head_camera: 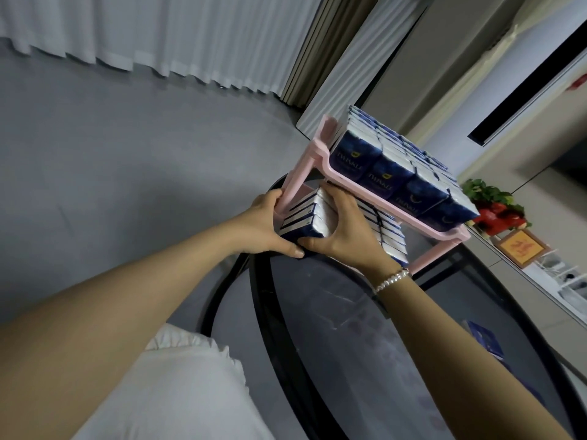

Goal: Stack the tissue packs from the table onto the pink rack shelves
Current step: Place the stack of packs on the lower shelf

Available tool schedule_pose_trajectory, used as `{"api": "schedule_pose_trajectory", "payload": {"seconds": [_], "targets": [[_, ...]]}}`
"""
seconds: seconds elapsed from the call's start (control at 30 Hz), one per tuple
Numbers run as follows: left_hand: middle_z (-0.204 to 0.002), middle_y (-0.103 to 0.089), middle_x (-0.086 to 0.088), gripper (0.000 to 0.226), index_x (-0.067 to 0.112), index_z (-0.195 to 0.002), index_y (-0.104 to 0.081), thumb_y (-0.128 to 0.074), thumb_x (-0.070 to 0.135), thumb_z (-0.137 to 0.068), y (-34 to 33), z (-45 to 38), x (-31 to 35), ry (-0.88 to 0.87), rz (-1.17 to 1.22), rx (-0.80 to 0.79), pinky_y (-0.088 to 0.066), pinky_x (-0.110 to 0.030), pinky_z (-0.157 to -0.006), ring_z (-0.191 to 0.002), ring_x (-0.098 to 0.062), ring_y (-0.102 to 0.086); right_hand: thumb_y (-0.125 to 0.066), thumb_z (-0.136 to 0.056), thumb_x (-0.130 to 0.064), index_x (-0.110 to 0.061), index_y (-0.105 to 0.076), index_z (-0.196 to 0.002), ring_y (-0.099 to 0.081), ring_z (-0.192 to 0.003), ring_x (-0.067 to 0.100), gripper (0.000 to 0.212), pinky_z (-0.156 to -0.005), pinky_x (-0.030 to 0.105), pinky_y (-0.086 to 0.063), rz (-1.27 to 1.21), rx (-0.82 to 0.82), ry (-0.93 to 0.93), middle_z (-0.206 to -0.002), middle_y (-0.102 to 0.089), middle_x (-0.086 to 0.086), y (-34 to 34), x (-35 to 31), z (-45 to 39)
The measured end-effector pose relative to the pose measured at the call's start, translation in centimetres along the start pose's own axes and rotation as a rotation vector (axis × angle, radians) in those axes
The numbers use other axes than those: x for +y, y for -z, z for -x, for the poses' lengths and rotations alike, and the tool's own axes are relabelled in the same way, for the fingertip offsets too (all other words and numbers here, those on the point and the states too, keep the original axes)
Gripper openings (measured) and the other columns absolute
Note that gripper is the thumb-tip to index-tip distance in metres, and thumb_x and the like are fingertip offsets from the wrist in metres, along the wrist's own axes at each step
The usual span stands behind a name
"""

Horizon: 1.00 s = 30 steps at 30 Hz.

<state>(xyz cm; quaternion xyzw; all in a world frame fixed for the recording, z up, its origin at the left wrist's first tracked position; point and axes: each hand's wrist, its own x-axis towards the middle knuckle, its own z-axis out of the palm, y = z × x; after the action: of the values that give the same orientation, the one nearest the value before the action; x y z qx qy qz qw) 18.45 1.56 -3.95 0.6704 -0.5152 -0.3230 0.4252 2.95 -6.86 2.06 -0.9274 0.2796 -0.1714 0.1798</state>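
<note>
Under the pink rack's [320, 160] top shelf, both hands [305, 230] clasp dark-blue, white-edged tissue packs [305, 217].

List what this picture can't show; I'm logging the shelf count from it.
- Lower shelf packs: head view, partly hidden by both hands and the upper shelf.
- Held bundle: count hidden by left hand and right hand.
- Pack on table: blurred.
</note>
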Motion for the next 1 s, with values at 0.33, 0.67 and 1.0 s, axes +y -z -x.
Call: {"api": "schedule_pose_trajectory", "payload": {"seconds": [0.33, 0.67, 1.0], "targets": [[-0.138, -0.042, -0.004, 0.071, 0.016, -0.134, -0.038, -0.076, 0.027, -0.076, -0.9, -0.2, 0.1, -0.065, -0.057, 0.196, -0.043, -0.034, -0.098, -0.119, -0.02, -0.049, -0.083, -0.061, -0.02, -0.018, -0.035, -0.138, -0.035, -0.128, 0.014, 0.091, -0.11, 0.031, -0.032, -0.111, 0.191, -0.016, -0.127, -0.038, -0.007, -2.1, 0.7, 0.0], [-0.115, -0.057, -0.005, 0.046, 0.011, -0.113, -0.051, -0.077, 0.021, -0.076, -1.9, -1.2, 0.2, -0.071, -0.016, 0.401, -0.04, -0.025, -0.075, -0.093, -0.017, -0.055, -0.079, -0.063, -0.031, -0.016, -0.032, -0.14, -0.036, -0.133, 0.018, 0.091, -0.112, 0.035, -0.032, -0.114, 0.151, -0.102, -0.141, -0.038, 0.0, -2.3, 2.0, -1.5], [-0.109, -0.055, -0.008, 0.037, 0.008, -0.103, -0.05, -0.076, 0.016, -0.077, -2.8, -1.9, 0.2, -0.09, -0.03, 0.515, -0.034, -0.016, -0.065, -0.085, -0.015, -0.05, -0.083, -0.067, -0.018, -0.011, -0.029, -0.144, -0.034, -0.135, 0.014, 0.094, -0.106, 0.017, -0.026, -0.066, -0.158, -0.139, -0.146, -0.038, 0.002, 0.4, 2.3, -4.6]]}}
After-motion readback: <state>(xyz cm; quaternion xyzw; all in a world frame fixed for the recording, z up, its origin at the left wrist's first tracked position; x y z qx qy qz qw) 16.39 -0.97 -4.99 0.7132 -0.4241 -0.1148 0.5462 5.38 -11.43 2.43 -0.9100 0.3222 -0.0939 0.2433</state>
